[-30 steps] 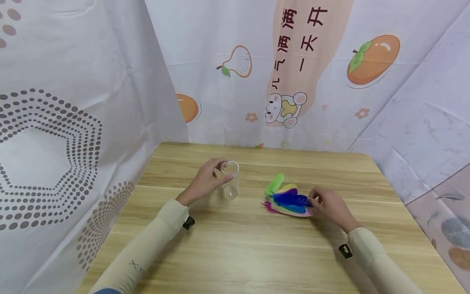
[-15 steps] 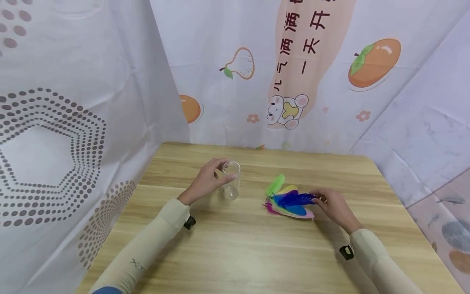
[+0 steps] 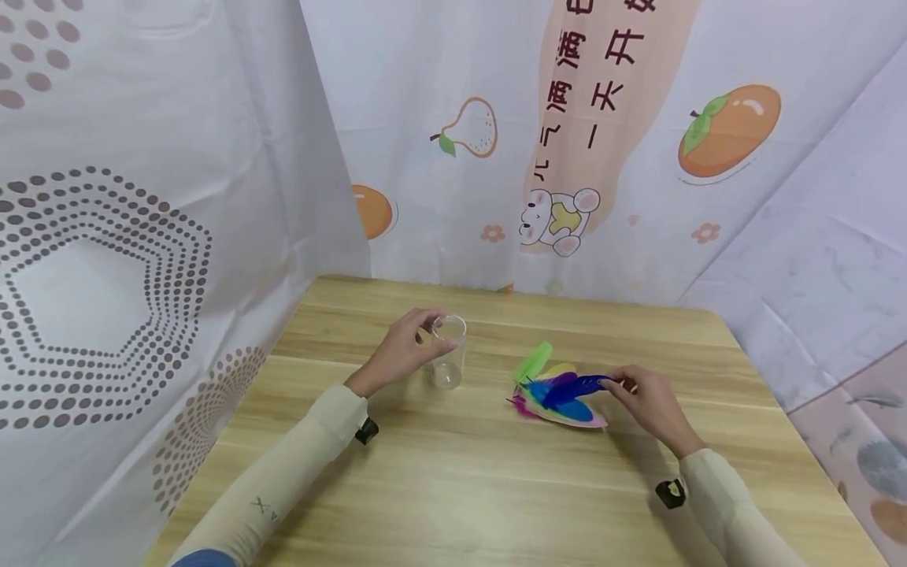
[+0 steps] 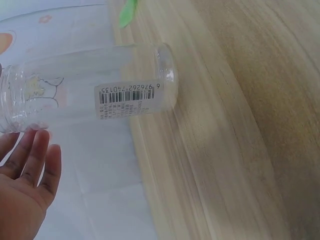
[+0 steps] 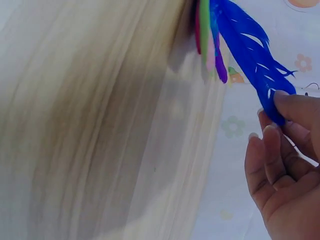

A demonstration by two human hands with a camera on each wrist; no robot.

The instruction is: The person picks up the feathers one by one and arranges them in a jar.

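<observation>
My left hand [image 3: 407, 346] grips a clear, empty jar [image 3: 448, 364] near its mouth, thumb on one side and fingers on the other. The jar stands upright on the table; a barcode label [image 4: 129, 100] shows on its side in the left wrist view. To the right lies a small pile of colourful feathers [image 3: 575, 411], among them green, yellow, purple, light blue and pink. Between thumb and fingertips, my right hand [image 3: 648, 402] pinches the tip of a dark blue feather [image 5: 250, 50]. That tip is raised above the pile, while the other end overlaps the rest.
The wooden table [image 3: 453, 488] runs back to a printed curtain [image 3: 397, 71]. Another curtain [image 3: 106, 299] with dotted patterns hangs along the left side, and a pale marbled one [image 3: 836, 260] along the right.
My right hand has lifted the dark blue feather's tip and turned the feather more edge-on. The left hand stays at the jar. The head view has shifted slightly.
</observation>
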